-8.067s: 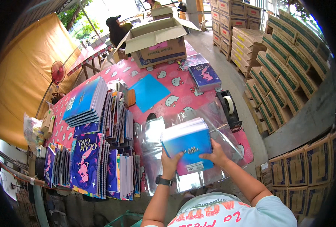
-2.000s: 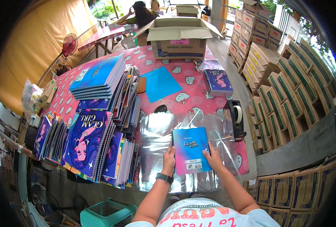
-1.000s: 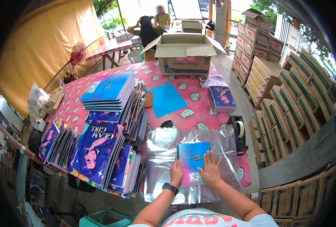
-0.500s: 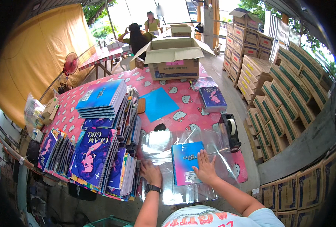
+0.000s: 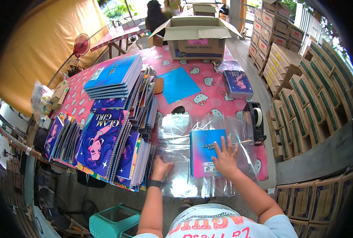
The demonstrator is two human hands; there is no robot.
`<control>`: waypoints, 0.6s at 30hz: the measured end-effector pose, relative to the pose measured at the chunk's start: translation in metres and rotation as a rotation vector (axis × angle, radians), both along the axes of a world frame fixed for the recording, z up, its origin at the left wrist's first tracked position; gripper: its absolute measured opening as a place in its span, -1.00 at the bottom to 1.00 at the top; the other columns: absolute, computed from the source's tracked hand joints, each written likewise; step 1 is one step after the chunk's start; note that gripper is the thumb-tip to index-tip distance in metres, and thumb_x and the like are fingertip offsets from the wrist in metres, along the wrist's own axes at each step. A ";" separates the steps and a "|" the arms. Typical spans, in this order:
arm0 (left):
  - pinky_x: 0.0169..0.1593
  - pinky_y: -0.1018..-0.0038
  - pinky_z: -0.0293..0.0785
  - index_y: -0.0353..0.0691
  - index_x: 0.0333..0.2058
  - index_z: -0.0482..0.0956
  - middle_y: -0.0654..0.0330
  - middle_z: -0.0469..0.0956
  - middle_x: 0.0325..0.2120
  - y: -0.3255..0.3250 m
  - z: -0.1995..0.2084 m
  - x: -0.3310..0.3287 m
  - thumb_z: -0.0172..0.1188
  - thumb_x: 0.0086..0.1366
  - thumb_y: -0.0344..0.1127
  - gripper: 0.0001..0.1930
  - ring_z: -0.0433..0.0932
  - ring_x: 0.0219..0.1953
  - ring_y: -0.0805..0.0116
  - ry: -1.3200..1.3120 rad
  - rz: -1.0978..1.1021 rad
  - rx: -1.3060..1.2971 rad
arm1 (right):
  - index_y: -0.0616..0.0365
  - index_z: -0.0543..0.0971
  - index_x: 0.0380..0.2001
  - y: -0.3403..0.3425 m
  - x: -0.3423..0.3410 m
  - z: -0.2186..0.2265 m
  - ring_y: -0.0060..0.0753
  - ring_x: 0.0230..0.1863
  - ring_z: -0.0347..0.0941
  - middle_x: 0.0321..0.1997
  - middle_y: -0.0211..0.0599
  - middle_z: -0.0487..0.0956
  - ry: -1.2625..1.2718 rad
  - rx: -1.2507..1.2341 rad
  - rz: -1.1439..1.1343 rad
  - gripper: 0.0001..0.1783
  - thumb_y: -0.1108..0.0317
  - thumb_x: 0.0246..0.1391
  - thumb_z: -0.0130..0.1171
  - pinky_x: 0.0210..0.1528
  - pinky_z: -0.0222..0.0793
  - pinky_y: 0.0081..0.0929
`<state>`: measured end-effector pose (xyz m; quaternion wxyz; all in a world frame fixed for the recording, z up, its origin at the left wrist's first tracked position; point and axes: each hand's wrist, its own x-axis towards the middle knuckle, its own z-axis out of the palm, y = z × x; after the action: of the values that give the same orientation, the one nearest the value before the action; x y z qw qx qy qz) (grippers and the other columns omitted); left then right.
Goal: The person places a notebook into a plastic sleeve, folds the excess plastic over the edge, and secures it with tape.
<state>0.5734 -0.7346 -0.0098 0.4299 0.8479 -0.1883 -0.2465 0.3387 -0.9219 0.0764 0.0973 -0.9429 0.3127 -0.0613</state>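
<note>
A blue-and-pink spiral notebook [image 5: 198, 156] lies upon clear plastic sheeting [image 5: 176, 184] at the table's near edge. My right hand [image 5: 226, 160] rests flat over the notebook's right side, fingers spread. At the left edge of the plastic is my left hand [image 5: 161, 168], thumb apart from its fingers and nothing visible in it; the fingertips are partly hidden beside the notebook piles. Left of that hand stand stacked spiral notebooks with purple covers [image 5: 101, 144], and a pile with blue covers [image 5: 113, 75] lies behind them.
A black tape dispenser [image 5: 256, 123] stands right of the plastic. Farther back are a blue sheet [image 5: 180, 85], a purple-covered notebook stack [image 5: 238, 84] and an open carton [image 5: 196, 45]. A green stool [image 5: 115, 220] stands below the table. Stacked cartons [image 5: 311, 107] line the right side.
The view has shifted, so the table sits higher and farther right. My right hand stays on the notebook, its fingers more spread. My left hand has moved slightly left along the plastic.
</note>
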 end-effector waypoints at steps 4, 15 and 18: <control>-0.43 0.53 0.44 -0.42 -0.01 0.37 0.09 0.51 -0.32 -0.043 0.100 -0.036 0.28 -0.09 -0.47 -0.42 0.50 -0.49 0.37 0.464 -0.236 -0.245 | 0.11 0.51 -0.13 -0.033 0.004 -0.005 -0.06 0.13 0.14 0.05 -0.11 0.36 -0.215 0.288 0.193 -0.61 0.13 0.02 0.13 0.04 0.12 -0.07; -0.11 0.30 0.42 -0.36 -0.11 0.42 -0.11 0.41 -0.14 -0.081 0.142 -0.146 0.18 -0.07 -0.54 -0.56 0.47 -0.14 0.06 -0.726 -0.567 0.042 | 0.25 0.63 -0.54 -0.044 0.037 -0.018 -0.21 -0.37 0.39 -0.49 -0.15 0.54 -0.385 0.405 -0.171 -0.66 0.13 -0.08 0.24 -0.16 0.28 -0.35; -0.26 0.37 0.49 -0.29 -0.21 0.52 0.02 0.54 -0.34 -0.040 0.083 -0.135 0.16 -0.04 -0.55 -0.67 0.55 -0.31 0.15 -0.054 -0.796 0.136 | 0.27 0.61 -0.54 -0.045 0.040 -0.006 -0.30 -0.44 0.42 -0.53 -0.15 0.54 -0.372 0.686 -0.214 -0.67 0.15 -0.08 0.24 -0.29 0.31 -0.38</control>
<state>0.4382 -0.7741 0.0732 0.2388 0.7414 -0.4964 -0.3832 0.3786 -0.9668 0.0700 0.4544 -0.7906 0.3884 -0.1327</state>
